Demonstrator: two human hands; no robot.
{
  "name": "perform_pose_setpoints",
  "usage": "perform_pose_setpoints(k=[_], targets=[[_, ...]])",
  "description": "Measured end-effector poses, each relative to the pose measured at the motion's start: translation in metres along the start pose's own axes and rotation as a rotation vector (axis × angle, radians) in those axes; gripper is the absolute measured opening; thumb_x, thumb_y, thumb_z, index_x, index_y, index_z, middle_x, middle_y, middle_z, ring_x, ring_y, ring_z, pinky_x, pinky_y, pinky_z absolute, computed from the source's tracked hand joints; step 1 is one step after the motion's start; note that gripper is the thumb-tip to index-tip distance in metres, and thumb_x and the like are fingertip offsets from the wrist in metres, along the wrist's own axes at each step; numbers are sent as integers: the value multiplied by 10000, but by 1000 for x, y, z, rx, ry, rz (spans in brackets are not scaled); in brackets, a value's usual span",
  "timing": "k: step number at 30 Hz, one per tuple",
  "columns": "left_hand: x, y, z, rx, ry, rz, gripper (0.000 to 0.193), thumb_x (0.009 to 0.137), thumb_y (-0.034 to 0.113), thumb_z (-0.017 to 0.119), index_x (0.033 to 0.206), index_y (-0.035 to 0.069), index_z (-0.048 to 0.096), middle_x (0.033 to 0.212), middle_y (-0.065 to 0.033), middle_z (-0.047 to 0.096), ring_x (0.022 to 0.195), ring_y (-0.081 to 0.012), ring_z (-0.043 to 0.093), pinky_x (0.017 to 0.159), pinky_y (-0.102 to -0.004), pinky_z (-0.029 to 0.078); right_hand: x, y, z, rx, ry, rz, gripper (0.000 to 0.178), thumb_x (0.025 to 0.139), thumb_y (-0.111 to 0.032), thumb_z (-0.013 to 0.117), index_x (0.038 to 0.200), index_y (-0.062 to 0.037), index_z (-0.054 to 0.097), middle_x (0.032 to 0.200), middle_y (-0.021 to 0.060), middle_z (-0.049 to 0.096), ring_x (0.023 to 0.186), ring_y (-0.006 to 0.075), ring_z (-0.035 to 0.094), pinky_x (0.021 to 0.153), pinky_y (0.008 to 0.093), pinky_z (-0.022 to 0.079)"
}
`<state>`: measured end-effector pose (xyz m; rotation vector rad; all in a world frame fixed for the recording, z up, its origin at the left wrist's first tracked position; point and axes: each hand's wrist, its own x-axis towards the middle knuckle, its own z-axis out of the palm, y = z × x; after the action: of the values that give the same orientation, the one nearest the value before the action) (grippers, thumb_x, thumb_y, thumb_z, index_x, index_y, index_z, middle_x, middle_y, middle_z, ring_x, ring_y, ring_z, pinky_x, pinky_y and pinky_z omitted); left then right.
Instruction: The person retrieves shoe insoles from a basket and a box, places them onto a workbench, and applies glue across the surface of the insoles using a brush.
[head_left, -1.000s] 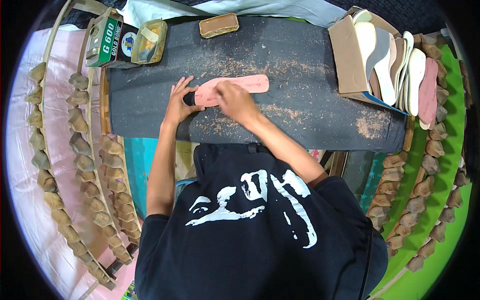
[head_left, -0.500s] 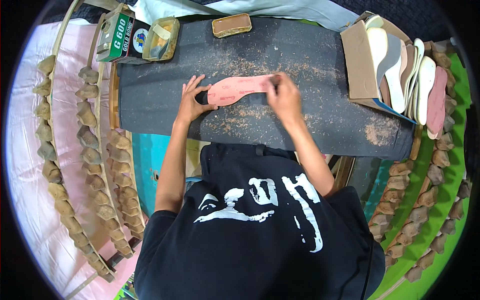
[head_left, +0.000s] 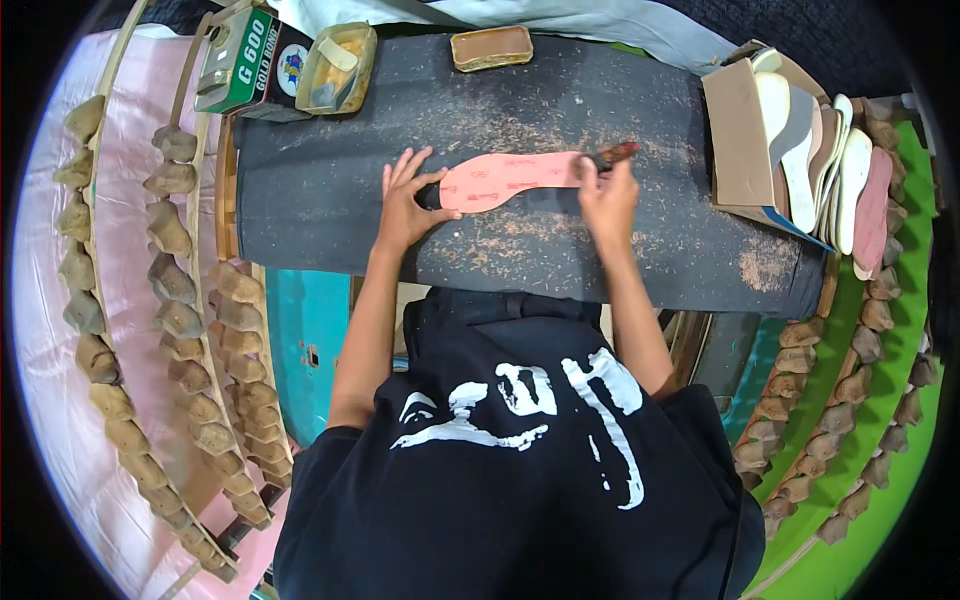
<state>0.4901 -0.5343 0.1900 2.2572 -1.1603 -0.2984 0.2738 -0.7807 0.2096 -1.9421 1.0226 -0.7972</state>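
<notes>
A pink, printed shoe insole (head_left: 512, 178) lies flat on the dark work surface, its wide end to the left and its narrower end to the right. My left hand (head_left: 405, 205) rests at the wide end with fingers spread on the table and the thumb touching the insole's lower left edge. At the narrow end my right hand (head_left: 610, 200) is closed around a short dark tool with a reddish-brown end (head_left: 618, 154), which sticks out to the right. The tool's other end is against or over the insole edge, largely hidden by the fingers.
Shavings litter the dark-covered table (head_left: 330, 180). At the back stand a green-and-black can (head_left: 245, 62), a yellowish tub (head_left: 358, 85) and a shallow brown-filled dish (head_left: 492, 48). An open cardboard box (head_left: 740, 135) holds several insoles at right. Racks of shoe lasts (head_left: 178, 290) flank both sides.
My right hand has turned, and the tool's reddish-brown end now shows to the right. The whole view has shifted slightly; the left hand still rests at the insole's wide end.
</notes>
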Motion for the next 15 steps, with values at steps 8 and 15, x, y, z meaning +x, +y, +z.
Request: perform_pose_setpoints(k=[8, 15], targets=[[-3, -5, 6, -43, 22, 39, 720, 565, 399, 987, 1212, 149, 793, 1592, -72, 522, 1552, -349, 353, 1286, -592, 153, -54, -53, 79, -54, -163, -285, 196, 938, -111, 687, 1080, 3, 615, 999, 217, 709, 903, 446, 703, 797, 499, 573], [-5, -4, -1, -47, 59, 109, 676, 650, 481, 946, 1217, 150, 779, 1584, -92, 515, 1542, -355, 358, 1280, -601, 160, -11, -29, 85, 399, 51, 195, 275, 1007, -168, 732, 1169, 9, 597, 1042, 104, 707, 823, 149, 721, 712, 321, 634]])
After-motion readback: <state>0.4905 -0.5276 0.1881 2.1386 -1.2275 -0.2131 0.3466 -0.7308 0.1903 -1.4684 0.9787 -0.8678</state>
